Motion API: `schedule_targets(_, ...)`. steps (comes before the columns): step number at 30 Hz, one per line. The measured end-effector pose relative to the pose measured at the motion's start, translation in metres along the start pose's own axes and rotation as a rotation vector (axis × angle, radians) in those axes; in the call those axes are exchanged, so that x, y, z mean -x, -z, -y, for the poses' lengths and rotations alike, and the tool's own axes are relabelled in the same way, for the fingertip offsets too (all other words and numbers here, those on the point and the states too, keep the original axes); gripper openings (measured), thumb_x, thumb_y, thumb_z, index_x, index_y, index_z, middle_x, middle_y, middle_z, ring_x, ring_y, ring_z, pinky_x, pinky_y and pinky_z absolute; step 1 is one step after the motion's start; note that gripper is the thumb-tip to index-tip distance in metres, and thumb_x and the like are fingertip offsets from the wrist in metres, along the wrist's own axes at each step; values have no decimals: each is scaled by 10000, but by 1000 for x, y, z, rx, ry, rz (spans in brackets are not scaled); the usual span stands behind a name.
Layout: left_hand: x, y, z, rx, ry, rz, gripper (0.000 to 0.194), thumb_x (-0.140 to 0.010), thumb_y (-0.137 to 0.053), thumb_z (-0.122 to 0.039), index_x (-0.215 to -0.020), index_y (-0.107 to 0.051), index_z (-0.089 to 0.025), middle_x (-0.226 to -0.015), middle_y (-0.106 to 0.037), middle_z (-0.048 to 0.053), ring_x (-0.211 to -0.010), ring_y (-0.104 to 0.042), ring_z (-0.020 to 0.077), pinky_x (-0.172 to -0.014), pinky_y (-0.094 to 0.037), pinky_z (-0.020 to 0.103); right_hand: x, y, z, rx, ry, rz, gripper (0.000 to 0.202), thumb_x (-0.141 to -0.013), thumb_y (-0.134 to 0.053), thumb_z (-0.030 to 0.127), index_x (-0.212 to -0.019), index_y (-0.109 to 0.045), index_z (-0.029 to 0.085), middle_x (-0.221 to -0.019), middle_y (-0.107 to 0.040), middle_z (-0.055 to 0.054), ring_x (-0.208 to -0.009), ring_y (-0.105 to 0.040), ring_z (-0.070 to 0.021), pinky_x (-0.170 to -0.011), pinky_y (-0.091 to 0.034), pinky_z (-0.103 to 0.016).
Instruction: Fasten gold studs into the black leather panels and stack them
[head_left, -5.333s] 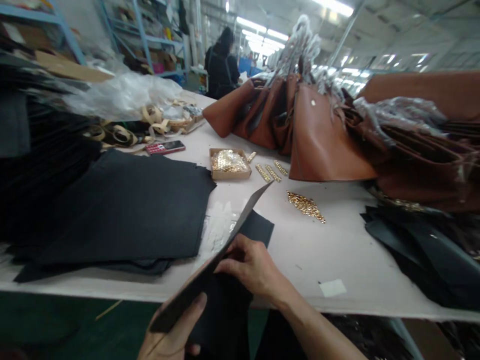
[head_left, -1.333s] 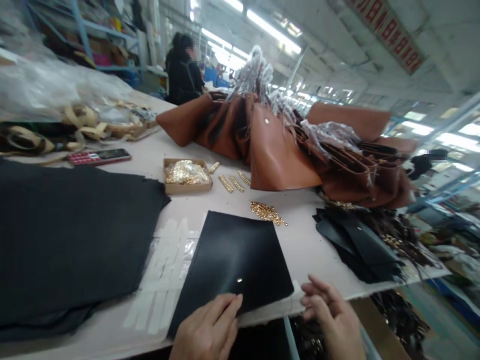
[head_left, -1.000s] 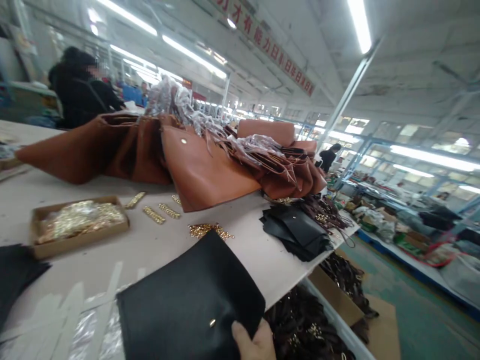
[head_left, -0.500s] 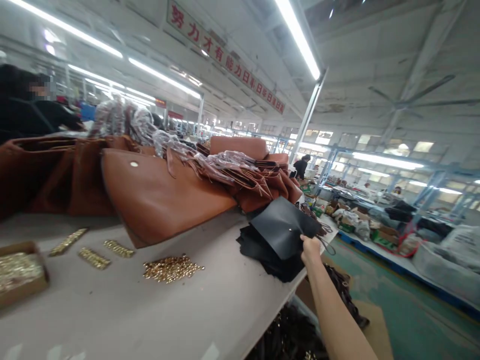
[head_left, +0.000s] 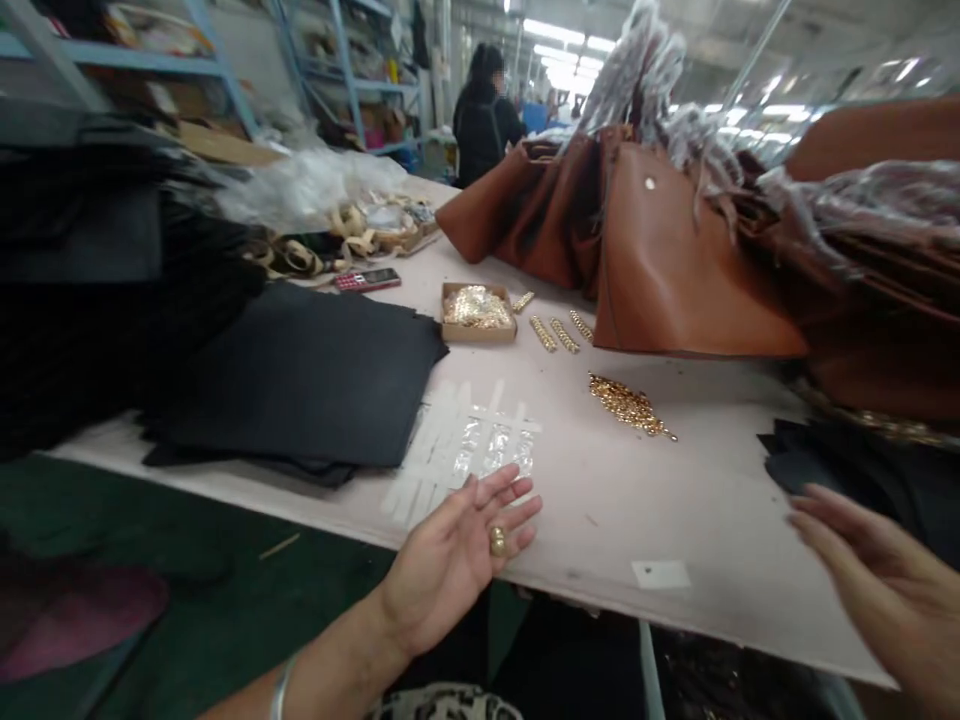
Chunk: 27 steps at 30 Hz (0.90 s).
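Observation:
My left hand [head_left: 457, 555] is palm up over the table's front edge, its fingers spread and slightly curled. A small gold piece [head_left: 497, 541] shows against its fingers; I cannot tell whether it is a ring or a loose part. Just behind the fingertips, white strips and clear patches [head_left: 469, 445] are stuck to the tabletop. At the right edge, my right hand [head_left: 877, 570] has its fingers stretched out beside a stack of black leather pieces [head_left: 817, 465], with nothing visible in it. A heap of gold metal studs [head_left: 628, 404] lies between and beyond both hands.
Black sheets [head_left: 307, 370] are piled at left. A cardboard box [head_left: 480, 333] of gold parts stands near short gold rows [head_left: 564, 335]. Brown leather bags [head_left: 682, 260] fill the back right. A phone [head_left: 367, 280] and a white tag [head_left: 660, 574] lie on the table [head_left: 675, 510]. A person [head_left: 484, 120] stands behind.
My view has swung left and down. The right hand, earlier gripping the top black leather piece's edge, is now off it with fingers extended. My left hand has come into view.

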<state>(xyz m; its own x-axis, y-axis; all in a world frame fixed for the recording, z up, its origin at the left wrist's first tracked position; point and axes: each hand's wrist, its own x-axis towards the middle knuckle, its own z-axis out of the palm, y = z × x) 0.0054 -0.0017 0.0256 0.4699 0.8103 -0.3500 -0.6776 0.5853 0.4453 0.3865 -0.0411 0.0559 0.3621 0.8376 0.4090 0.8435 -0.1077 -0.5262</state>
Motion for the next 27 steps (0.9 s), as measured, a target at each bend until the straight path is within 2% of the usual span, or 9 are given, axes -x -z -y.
schedule_targets(2,-2,-1,0,45,-11,34,485,-980,-430,-473,-1307,-565,-142,-1442,-510,161,-1336,-481,291,-1112,-373,421,24,-26,46,-73,155,135,275,-837,-668,482,-1029,-721,293,-1005,-753,-54,-897,-713,-247,-801,-559,-356)
schedule_targets(5,2,2,-1,80,-42,81,464,-988,-432,-445,-1314,-553,-137,-1453,-495,157,-1375,-429,290,-1166,-292,440,59,-70,126,-341,437,390,136,-896,-632,269,-1016,-692,247,-914,-730,-34,-799,-686,-185,-714,-552,-293)
schedule_targets(7,6,6,-1,89,-90,99,445,-987,-447,-423,-1311,-555,-139,-1453,-496,149,-1403,-389,284,-1177,-272,444,76,-95,167,-444,473,482,130,-910,-612,207,-1021,-674,233,-877,-714,-22,-755,-659,-159,-678,-534,-268)
schedule_targets(9,9,10,-2,79,-148,109,432,-989,-448,-407,-1315,-559,-147,-1461,-496,130,-1424,-353,269,-1189,-251,433,88,-115,190,-477,453,502,154,-908,-622,200,-1055,-663,224,-873,-707,-21,-745,-648,-152,-671,-525,-262)
schedule_targets(14,14,16,-5,7,-288,115,394,-1002,-428,-354,-1316,-584,-175,-1497,-477,79,-1451,-301,226,-1215,-186,392,98,-139,203,-423,458,420,165,-914,-611,193,-1066,-674,194,-862,-719,-38,-739,-663,-159,-688,-523,-266)
schedule_targets(16,17,19,-8,-1,-337,115,387,-1005,-428,-353,-1310,-594,-183,-1493,-484,74,-1445,-317,229,-1214,-190,396,97,-142,206,-430,463,433,176,-912,-596,174,-1065,-681,189,-880,-732,-42,-752,-677,-156,-711,-532,-258)
schedule_targets(18,20,24,-10,-14,-364,100,383,-991,-464,-360,-1303,-603,-186,-1464,-517,79,-1431,-344,241,-1211,-198,400,97,-143,209,-458,398,472,179,-901,-598,175,-1054,-690,192,-893,-745,-37,-755,-692,-151,-723,-543,-245)
schedule_targets(23,25,42,-12,-230,-206,-18,367,-939,-581,-332,-1269,-631,-180,-1313,-642,116,-1252,-552,275,-1130,-338,444,97,-148,215,-595,181,623,150,-900,-615,252,-1006,-712,207,-912,-753,-29,-782,-708,-162,-721,-561,-237)
schedule_targets(27,25,46,-14,-286,-169,9,313,-937,-578,-352,-1119,-706,-132,-1077,-740,112,-1044,-663,236,-989,-469,372,96,-151,214,-560,286,560,149,-904,-615,239,-1011,-718,223,-880,-737,-29,-750,-689,-159,-696,-556,-243)
